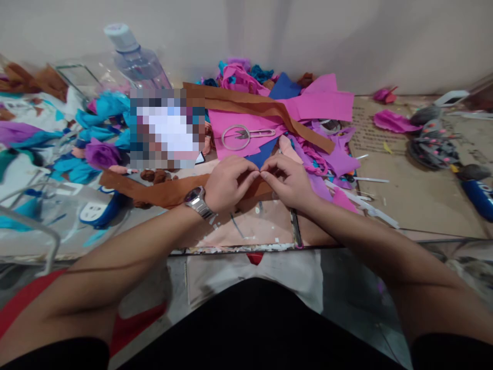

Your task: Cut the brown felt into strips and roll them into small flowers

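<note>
My left hand point(231, 182) and my right hand point(288, 180) meet at the middle of the table, thumbs and forefingers pinched together. Between them they grip the upper edge of a long brown crepe paper strip point(181, 190), which trails off to the left beneath my left wrist. The fingertips cover the exact spot being pinched. Just beyond the hands lie pink crepe paper point(227, 123) and a piece of blue paper point(265, 151). On the pink paper rest small thread snips point(256, 133) with a pale ring point(231, 146) around their blades.
A clear bottle with a white cap point(140, 61) stands at the back left, near a blurred-out patch point(169, 128). Blue and purple paper flowers point(102, 154) crowd the left. Another brown strip point(250, 105) crosses the pink paper. At right lies flattened cardboard point(423, 200) with dark netted bundles point(433, 146).
</note>
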The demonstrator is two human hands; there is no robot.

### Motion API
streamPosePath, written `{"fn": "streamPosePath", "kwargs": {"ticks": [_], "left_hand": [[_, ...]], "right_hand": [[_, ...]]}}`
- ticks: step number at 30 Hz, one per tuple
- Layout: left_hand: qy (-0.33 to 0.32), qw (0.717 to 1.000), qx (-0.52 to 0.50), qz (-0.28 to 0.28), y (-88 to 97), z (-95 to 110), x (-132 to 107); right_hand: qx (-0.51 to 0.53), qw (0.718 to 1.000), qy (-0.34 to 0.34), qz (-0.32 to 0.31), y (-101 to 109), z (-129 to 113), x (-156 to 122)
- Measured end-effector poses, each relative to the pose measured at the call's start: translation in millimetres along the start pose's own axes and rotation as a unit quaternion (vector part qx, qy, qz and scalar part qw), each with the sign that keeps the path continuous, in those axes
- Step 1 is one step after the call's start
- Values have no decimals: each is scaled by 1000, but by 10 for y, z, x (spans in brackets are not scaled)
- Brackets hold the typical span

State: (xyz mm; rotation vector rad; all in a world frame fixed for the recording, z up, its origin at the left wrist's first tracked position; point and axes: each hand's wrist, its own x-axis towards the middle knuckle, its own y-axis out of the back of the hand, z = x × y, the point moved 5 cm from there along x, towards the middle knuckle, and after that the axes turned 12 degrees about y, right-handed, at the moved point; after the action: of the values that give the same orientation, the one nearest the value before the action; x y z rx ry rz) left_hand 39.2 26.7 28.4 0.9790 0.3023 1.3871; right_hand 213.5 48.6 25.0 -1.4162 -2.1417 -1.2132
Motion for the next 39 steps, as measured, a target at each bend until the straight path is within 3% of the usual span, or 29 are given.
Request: {"fn": "streamPosePath", "kwargs": {"ticks": [13,20,29,39], "left_hand": [[-20,1000,10,10,-15,7,4],[-16,1000,17,13,-1,18,2],[13,1000,-25,2,28,19,-2],[1,1000,-16,-1,5,6,-4]], "right_hand": [[9,1000,16,4,-16,-1,0],[39,998,-44,6,-35,36,-28],[-27,998,52,-2,-5,-44,4],[-40,997,59,-9,4,-46,4]]}}
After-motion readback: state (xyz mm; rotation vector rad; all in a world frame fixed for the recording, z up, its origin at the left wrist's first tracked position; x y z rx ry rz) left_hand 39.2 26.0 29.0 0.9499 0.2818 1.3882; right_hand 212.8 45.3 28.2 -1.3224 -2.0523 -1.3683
